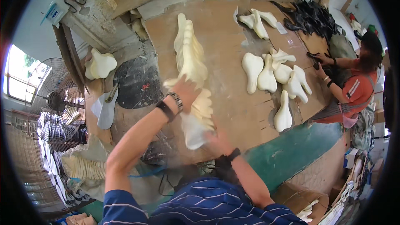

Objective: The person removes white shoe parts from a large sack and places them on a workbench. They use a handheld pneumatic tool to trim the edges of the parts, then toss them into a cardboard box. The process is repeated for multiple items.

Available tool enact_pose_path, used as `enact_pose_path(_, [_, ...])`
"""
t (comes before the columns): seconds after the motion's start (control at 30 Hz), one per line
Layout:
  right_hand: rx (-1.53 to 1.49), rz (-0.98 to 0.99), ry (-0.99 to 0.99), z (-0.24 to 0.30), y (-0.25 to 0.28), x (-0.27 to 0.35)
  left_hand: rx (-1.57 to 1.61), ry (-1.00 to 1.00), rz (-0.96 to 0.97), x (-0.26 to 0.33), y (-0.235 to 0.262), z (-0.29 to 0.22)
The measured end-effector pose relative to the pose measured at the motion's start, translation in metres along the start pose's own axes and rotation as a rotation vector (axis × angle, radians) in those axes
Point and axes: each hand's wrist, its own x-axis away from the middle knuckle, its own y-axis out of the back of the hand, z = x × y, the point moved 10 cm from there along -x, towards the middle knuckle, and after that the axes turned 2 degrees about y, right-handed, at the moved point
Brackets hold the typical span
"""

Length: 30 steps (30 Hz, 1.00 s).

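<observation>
A long row of overlapping cream foam saddle pads (pixel 189 54) runs down the middle of the cardboard-covered table toward me. My left hand (pixel 187 93), with a watch and a dark band at the wrist, lies across the row's middle, fingers stretched over the pads. At the near end, a paler pad (pixel 194 131) is smeared by motion. Beside it, at the row's right edge, is my right hand (pixel 217 142); its fingers are too blurred to show whether they grip the pad.
Loose saddle pads (pixel 266 73) lie in a group to the right, with several more (pixel 259 23) farther back. Black saddle-like parts (pixel 312 18) are heaped at the far right, where a person in an orange shirt (pixel 359 85) handles one. A caged fan (pixel 56 100) stands left.
</observation>
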Motion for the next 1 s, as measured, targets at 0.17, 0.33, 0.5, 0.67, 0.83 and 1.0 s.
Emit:
enact_pose_path(0.17, [0.261, -0.104, -0.232, -0.084, 0.009, -0.016, 0.403, 0.334, -0.577, 0.014, 0.020, 0.008])
enact_pose_path(0.33, [0.411, 0.007, -0.250, -0.066, 0.003, -0.008, 1.054, 0.917, -0.571, 0.103, -0.127, -0.007])
enact_pose_path(0.5, [0.353, 0.032, -0.216, -0.076, 0.011, -0.010, 1.176, 0.832, -0.392, 0.087, -0.170, -0.054])
enact_pose_path(0.67, [0.342, -0.204, -0.030, -0.030, 0.058, -0.072, 1.383, 0.897, -0.407, 0.095, -0.222, -0.046])
enact_pose_path(0.83, [0.372, -0.114, 0.262, 0.036, 0.068, -0.184, 1.442, 0.846, -0.415, 0.092, -0.219, -0.040])
enact_pose_path(1.0, [0.083, 0.091, 0.083, -0.028, 0.041, -0.215, 1.644, 0.669, -0.485, 0.092, -0.206, -0.054])
